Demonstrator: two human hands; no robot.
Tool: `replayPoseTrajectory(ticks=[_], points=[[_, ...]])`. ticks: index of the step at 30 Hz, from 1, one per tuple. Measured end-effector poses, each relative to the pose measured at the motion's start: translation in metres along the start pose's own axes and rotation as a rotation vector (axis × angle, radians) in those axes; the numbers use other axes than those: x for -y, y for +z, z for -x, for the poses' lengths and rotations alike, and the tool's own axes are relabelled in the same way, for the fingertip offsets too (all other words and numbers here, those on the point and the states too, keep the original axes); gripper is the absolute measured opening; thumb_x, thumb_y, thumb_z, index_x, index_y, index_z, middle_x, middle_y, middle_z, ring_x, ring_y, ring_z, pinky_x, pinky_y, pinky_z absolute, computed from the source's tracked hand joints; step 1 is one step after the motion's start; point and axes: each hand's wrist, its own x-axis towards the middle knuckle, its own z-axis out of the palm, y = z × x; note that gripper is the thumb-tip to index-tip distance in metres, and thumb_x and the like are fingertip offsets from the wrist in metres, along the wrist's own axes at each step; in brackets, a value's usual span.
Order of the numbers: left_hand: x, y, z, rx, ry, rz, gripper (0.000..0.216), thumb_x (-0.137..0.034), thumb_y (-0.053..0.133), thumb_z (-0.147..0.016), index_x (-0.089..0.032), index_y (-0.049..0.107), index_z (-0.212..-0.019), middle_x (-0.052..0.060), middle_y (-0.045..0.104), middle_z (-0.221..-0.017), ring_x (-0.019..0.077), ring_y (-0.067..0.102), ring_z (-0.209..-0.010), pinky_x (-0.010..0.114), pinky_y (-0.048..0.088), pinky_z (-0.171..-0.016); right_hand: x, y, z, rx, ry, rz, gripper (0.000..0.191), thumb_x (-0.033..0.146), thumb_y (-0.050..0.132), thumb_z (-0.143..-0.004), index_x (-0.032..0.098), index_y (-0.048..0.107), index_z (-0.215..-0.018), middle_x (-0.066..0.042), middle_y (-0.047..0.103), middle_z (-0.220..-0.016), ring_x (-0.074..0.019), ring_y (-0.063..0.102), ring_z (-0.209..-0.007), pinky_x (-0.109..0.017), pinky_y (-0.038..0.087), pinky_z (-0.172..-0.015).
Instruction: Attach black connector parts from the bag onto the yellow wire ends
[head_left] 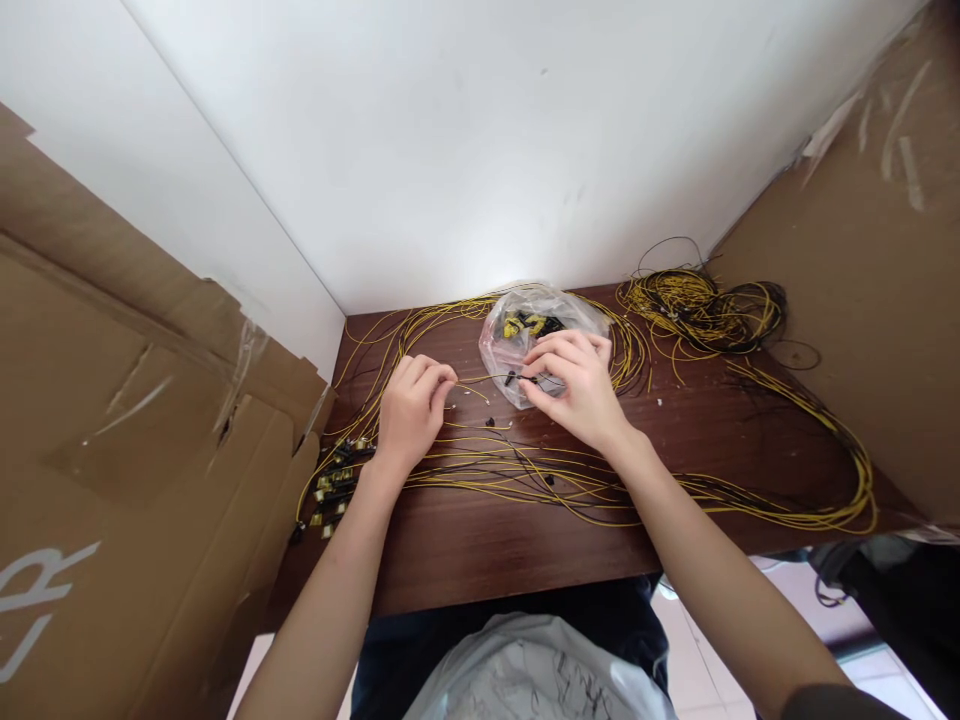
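My left hand point(411, 412) is closed in a pinch on a thin yellow wire point(480, 379) that runs across toward my right hand. With thumb and fingers my right hand point(574, 388) grips a small black piece point(527, 378) at the wire's other end; its exact kind is too small to tell. Behind my right hand lies a clear plastic bag point(499, 345) holding black and yellow parts point(534, 323). Below both hands a bundle of yellow and black wires point(517, 470) stretches across the table. Small black parts point(490, 422) lie loose between the hands.
Coiled wires point(701, 305) sit at the back right of the brown table point(480, 570). Black and yellow connectors point(334, 485) gather at the left edge. Cardboard walls point(150, 430) flank both sides, with a white panel point(465, 150) behind. A plastic bag point(517, 670) rests on my lap.
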Motion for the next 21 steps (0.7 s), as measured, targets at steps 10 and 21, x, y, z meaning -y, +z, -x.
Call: replayPoseTrajectory(ticks=[10, 21], points=[[-0.014, 0.005, 0.001, 0.032, 0.056, 0.109, 0.008, -0.016, 0.051, -0.086, -0.018, 0.059, -0.086, 0.004, 0.06, -0.086, 0.0169, 0.051, -0.084, 0.032, 0.043, -0.078, 0.004, 0.004, 0.002, 0.049, -0.058, -0.017, 0.004, 0.025, 0.058, -0.082, 0.023, 0.061, -0.081, 0.0, 0.067, -0.092, -0.0212, 0.053, -0.101, -0.041, 0.025, -0.091], [-0.012, 0.003, 0.001, 0.076, 0.013, 0.055, 0.009, -0.02, 0.051, -0.087, -0.017, 0.059, -0.082, 0.004, 0.06, -0.084, 0.0178, 0.05, -0.083, 0.032, 0.042, -0.077, 0.005, 0.003, 0.001, 0.077, -0.058, -0.039, 0.004, 0.024, 0.058, -0.082, 0.023, 0.061, -0.081, -0.001, 0.067, -0.092, -0.0219, 0.053, -0.101, -0.042, 0.024, -0.092]])
